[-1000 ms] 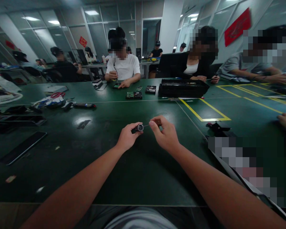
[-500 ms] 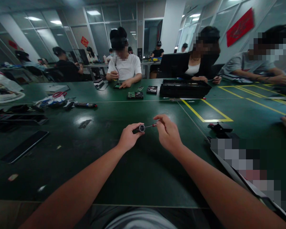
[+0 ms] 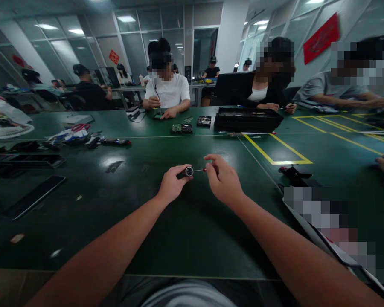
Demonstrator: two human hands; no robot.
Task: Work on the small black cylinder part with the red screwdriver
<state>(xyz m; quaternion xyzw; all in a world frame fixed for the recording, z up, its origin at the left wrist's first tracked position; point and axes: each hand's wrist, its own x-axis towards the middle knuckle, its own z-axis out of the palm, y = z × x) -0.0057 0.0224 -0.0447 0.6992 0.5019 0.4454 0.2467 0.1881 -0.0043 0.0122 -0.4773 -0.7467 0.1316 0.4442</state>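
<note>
My left hand [image 3: 173, 184] is closed on a small dark round part [image 3: 189, 171] with a silvery ring at its end, held between thumb and fingers above the green table. In my right hand [image 3: 223, 177] is a thin screwdriver [image 3: 199, 170], with a bit of red handle showing at the fingers. Its metal shaft points left and its tip meets the side of the round part; whether it sits in a screw is too small to tell. My right index finger is raised and bent. Most of the screwdriver handle is hidden by my hand.
A black phone-like slab [image 3: 35, 197] lies at left. Behind it are a dark long tray [image 3: 25, 160], red-handled scissors [image 3: 80, 127] and a dark tool [image 3: 115, 141]. Across the table are circuit boards [image 3: 181, 128], a long black casing [image 3: 248, 120] and a co-worker in white [image 3: 171, 94].
Both hands keep their hold. My right hand and the screwdriver have shifted slightly left, and the round part has moved very slightly left too.
</note>
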